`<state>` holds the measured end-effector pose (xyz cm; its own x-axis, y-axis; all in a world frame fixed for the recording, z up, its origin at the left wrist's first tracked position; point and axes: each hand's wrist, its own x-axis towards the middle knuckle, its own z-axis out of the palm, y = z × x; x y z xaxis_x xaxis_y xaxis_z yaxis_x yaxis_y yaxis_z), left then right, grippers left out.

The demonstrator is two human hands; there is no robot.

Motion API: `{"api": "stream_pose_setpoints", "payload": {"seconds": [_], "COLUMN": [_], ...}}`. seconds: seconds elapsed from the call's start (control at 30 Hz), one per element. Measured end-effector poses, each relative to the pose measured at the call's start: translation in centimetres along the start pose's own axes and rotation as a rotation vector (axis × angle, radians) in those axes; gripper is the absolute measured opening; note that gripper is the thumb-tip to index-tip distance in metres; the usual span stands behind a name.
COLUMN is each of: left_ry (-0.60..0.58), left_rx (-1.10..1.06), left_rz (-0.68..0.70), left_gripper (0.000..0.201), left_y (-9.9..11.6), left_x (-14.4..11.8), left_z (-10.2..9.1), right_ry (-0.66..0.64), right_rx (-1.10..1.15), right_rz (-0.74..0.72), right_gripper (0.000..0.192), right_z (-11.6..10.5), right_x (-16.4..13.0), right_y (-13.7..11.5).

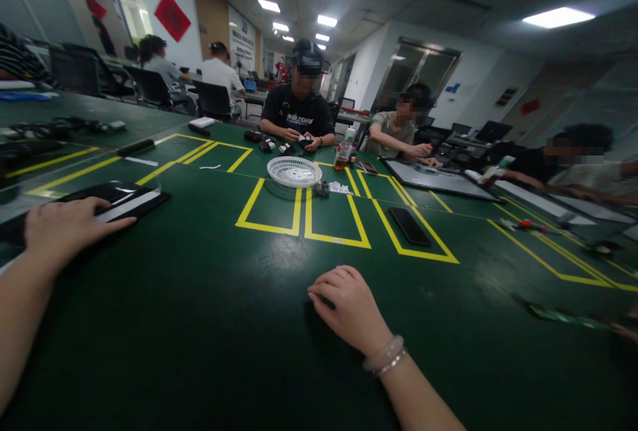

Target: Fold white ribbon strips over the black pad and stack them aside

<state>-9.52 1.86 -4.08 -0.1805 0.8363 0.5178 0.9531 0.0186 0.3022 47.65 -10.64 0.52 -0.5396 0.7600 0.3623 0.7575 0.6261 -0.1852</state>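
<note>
Two hands down flat on the bench (214,325), well apart from each other. The left hand (64,226) lies palm-down, fingers loosely spread, on the near end of a flat black device (130,196) with a pale strip along it, gripping nothing. The right hand (349,308) rests knuckles-up on bare green mat, fingers curled under and holding nothing, a pale bracelet (385,355) at the wrist. Ahead, yellow tape boxes (329,215) mark out bays on the dark green surface; a black phone (409,226) lies in one, a white round basket (294,171) sits beyond another. Across the bench a person in a black shirt (298,115) works small parts; the white lettering on the chest is too blurred to read. A red diamond sign (172,16) hangs on the far wall, its writing illegible. Office chairs, ceiling light panels, more people along the right edge. Plenty of open mat between and in front of both hands.
</note>
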Motion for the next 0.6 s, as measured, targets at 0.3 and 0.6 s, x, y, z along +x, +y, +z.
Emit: {"api": "stream_pose_setpoints", "payload": {"seconds": [0.3,0.6], "left_ry": [-0.220,-0.330], "left_rx": [0.018,-0.143], "left_rz": [-0.246,-0.078], "left_gripper": [0.078,0.074], "left_y": [0.6,0.3], "left_x": [0.1,0.6], "left_z": [0.5,0.9], "right_ry": [-0.010,-0.022], "right_rx": [0.001,-0.005], "right_rz": [0.005,-0.003], "right_gripper": [0.013,0.013], "right_z": [-0.1,0.0], "right_x": [0.0,0.0], "right_y": [-0.2,-0.1]}}
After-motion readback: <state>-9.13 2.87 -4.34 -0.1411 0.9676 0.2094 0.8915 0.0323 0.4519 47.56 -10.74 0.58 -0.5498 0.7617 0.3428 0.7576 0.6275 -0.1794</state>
